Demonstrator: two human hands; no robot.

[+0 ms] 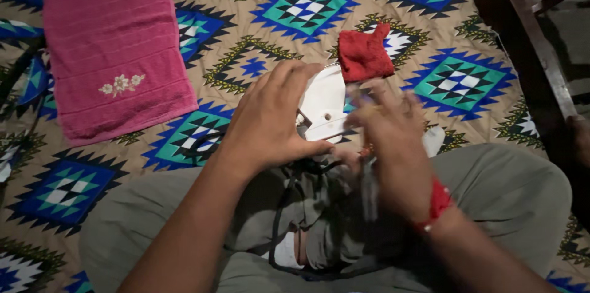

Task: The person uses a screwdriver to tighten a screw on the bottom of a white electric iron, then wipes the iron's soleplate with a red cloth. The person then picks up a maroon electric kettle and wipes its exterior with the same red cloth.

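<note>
A white plastic device (324, 103), flat-faced with a small dark hole on its visible side, is held above the lap, over the edge of the patterned cloth (295, 16). It is grasped by the left hand (270, 118), whose fingers are wrapped over its left and upper edge, with the thumb tucked underneath. The right hand (393, 139) is blurred; its fingers are raised just beside the right edge of the device, and whether anything is pinched in them cannot be told. A red thread band (437, 202) is worn around the right wrist. A dark cord (275, 231) is seen looping down from beneath the hands across the grey trousers (504, 194) of the crossed legs. A small red cloth (364, 53) is lying crumpled on the patterned cloth just beyond the device, close to its upper right corner but apart from the hands. A pink towel (110, 47) with a small embroidered flower motif is spread flat well to the left. A small white object (434, 139) is partly hidden behind the right hand. Dark wooden furniture legs (534, 35) are seen at the upper right
</note>
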